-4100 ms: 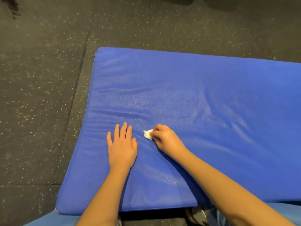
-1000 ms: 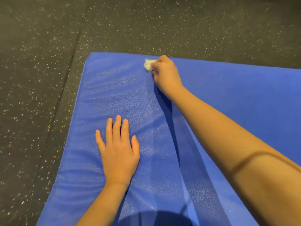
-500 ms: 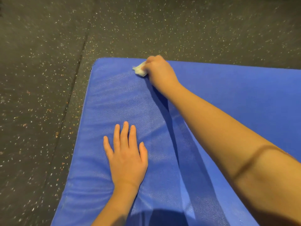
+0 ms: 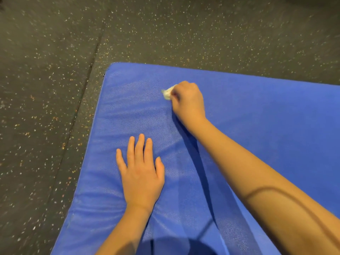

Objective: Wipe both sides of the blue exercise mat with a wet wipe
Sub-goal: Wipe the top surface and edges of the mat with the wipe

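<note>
Outward from the little finger of the left hand: dark speckled floor with a seam running away, then the rounded left edge of the blue exercise mat, flat on that floor and stretching off past the right forearm. At the left hand itself: palm down on the mat, fingers straight and slightly apart, gripping nothing, pressing hard enough to pucker the cover into soft folds round wrist and thumb. Ahead of its fingertips and a little to the right: the wet wipe, a small white wad, blurred, touching the mat short of the far edge. Pinched there by the right hand, fingers curled tight round the wad, knuckles up. Right of that hand: a broad, smoother stretch of blue. Judging by the puckers: soft, padded, yielding under a palm, with a pebbled cover likely slick once damp; probably bulky rather than heavy, and floppy when lifted. For the flip, best taken along the left edge just outside the left hand, both hands set wide, cover and padding gripped together. As for the wipe: limp, light, apt to ball up or slip from a pinch. Underside hidden against the floor.
</note>
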{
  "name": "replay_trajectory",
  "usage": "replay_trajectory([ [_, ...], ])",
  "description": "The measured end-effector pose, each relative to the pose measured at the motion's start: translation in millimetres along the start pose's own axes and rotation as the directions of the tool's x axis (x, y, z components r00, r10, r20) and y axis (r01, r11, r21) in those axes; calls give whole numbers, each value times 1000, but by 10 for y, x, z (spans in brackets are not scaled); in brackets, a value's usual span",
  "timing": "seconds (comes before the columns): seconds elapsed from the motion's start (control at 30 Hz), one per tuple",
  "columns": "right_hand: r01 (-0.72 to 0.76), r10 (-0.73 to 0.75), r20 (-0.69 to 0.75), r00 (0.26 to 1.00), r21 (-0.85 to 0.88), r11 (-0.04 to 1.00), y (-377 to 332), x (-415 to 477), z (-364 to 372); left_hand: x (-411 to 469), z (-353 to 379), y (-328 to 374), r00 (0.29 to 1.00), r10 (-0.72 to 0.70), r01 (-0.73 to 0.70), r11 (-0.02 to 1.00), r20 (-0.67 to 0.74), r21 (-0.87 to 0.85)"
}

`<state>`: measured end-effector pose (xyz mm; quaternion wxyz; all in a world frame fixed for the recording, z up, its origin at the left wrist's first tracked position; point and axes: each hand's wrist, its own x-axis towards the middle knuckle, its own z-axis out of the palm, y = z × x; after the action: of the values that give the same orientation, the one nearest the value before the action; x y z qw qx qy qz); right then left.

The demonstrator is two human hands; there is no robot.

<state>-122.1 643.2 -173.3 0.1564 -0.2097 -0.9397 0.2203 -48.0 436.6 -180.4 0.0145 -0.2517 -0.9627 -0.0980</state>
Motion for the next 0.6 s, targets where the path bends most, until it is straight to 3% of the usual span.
replay_trajectory([
  [0.07,248,-256,112,960,83,965,-71,-298,-21,-3,-2,1,1000,2,-2,1000,-4,2],
  [0.13,387,-394,160,905,76,919,4,-344,-132,-1,-6,4,1000,1,-1,1000,-5,1],
  [0.2,305,-303,54,952,-33,952,143,-233,-172,0,-13,7,1000,0,0,1000,-6,-3],
  [0.3,-33,31,-160,987,-4,999,118,-271,-111,-3,-7,1,1000,1,-1,1000,-11,-10],
  [0.37,26,-14,-149,989,84,996,-73,-501,-59,-1,0,5,1000,0,0,1000,-8,-7],
  [0.47,337,-342,11,940,149,930,-90,-801,-139,1,-4,14,1000,2,-2,1000,-9,-3],
  [0.5,374,-381,29,924,127,919,-6,-782,-189,-1,-8,12,1000,0,0,1000,-12,-5],
  [0.53,346,-348,5,938,84,934,95,-733,-222,-3,-10,10,1000,-2,2,1000,-17,-9],
  [0.6,124,-121,-117,986,23,992,249,-645,-260,-5,-11,7,1000,0,0,1000,-23,-16],
])
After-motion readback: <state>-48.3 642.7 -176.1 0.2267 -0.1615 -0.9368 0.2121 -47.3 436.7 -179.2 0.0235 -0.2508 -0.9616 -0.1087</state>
